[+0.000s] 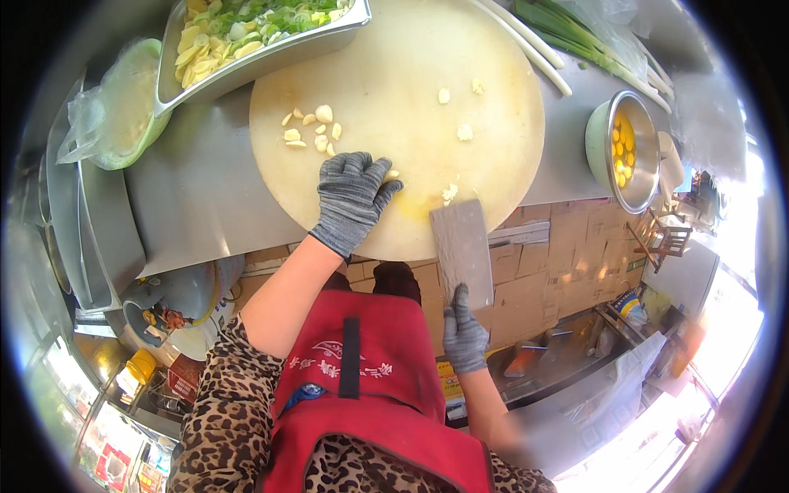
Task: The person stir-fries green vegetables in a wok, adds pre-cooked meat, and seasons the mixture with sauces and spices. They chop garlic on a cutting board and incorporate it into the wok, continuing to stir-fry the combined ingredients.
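My left hand [352, 196], in a grey knit glove, rests on the round cutting board [394, 74] with its fingers around a garlic clove [391, 176]. In my gloved right hand [464, 336] is the handle end of a cleaver [462, 246], its broad blade reaching over the board's near edge. Just past the blade lies some crushed garlic [450, 192]. Several whole peeled cloves [322, 114] are scattered beyond my left hand. More flattened garlic pieces [465, 132] sit on the right half of the board.
At the back left, a steel pan [265, 65] holds sliced ginger and chopped scallion. A plastic-covered green bowl [132, 111] stands left of it. On the right are a steel bowl [644, 197] of egg yolks and long scallions [573, 43]. The steel counter [197, 185] ends near my waist.
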`<state>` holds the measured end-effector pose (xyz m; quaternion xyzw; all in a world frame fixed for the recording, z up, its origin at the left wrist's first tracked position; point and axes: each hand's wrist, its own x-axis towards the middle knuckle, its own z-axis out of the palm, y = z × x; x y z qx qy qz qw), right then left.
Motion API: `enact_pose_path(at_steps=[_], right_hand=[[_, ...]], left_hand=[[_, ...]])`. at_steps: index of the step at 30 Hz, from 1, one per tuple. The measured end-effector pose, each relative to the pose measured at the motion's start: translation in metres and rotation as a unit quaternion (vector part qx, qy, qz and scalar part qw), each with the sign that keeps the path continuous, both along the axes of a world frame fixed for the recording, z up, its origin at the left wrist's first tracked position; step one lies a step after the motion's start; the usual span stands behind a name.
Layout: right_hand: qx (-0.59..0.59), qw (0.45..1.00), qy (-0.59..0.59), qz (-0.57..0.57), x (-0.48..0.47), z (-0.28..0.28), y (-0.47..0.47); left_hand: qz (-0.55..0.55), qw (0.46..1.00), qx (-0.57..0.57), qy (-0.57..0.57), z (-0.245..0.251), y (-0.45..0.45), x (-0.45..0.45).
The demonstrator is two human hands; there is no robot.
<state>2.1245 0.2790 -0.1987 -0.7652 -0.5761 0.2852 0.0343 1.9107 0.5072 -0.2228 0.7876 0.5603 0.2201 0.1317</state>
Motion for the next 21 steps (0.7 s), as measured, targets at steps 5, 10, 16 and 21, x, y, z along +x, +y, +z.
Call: enact_pose_path(at_steps=[5,10,16,21], right_hand=[[-0.021,0.999,-0.013,-0.028,-0.004,0.031,0.057],[-0.027,0.996,-0.02,-0.081,0.007,0.017,0.092],[0.113,0.993,0.025,-0.019,-0.017,0.009,0.071],[-0.007,1.0,0.013,0.002,-0.008,0.016,-0.007]], left_hand=[[-0.063,0.997,0.038,-0.038,-0.007,-0.002,0.023],[-0.147,0.989,0.016,0.01,-0.008,0.001,0.043],[-0.088,0.995,0.027,-0.022,-0.006,0.009,0.006],[-0.067,0.996,0.047,-0.042,-0.009,0.007,0.005]])
